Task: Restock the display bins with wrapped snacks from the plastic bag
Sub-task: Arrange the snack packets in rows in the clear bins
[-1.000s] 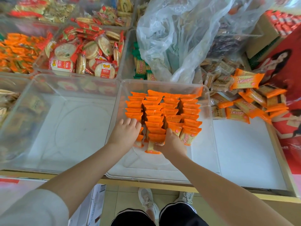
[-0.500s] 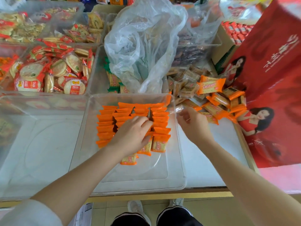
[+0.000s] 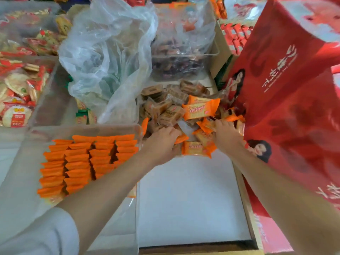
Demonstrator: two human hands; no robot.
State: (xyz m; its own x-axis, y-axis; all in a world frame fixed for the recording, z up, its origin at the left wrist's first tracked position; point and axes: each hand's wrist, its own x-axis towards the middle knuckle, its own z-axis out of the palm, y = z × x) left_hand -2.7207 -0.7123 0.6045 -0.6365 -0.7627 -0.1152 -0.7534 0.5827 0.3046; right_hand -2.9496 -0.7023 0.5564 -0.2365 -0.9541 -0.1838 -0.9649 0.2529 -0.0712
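- Nearest, a white sleeve [image 3: 36, 234] covers the upper left arm; both forearms are bare and extend forward over the counter.
- Directly below the arms lies a white shelf surface [image 3: 191, 199], bare up to the snack pile at its far end.
- Left of that surface stands a clear display bin [image 3: 24, 190]. Orange wrapped snacks [image 3: 79, 159] stand on edge in tight parallel rows in its far half; the near half of its floor is bare.
- The left hand [image 3: 161, 144] rests palm down on the near edge of the loose pile, fingers curled over several packets; whether they are gripped cannot be told, since the fingertips are hidden.
- The right hand [image 3: 224, 133] reaches into the right side of the pile, fingers bent among orange packets; its grip appears loose, though motion blur prevents a firm reading.
- One orange packet [image 3: 196, 148] lies flat between the two hands.
- The loose pile [image 3: 165, 107] mixes brown and orange wrapped snacks; a larger orange packet [image 3: 201, 109] sits on top.
- Behind the display bin, the crumpled clear plastic bag [image 3: 108, 57] stands open.
- A red printed carton [image 3: 294, 89] borders the right side.
- Farther left, a bin of round crackers [image 3: 16, 100] is visible.
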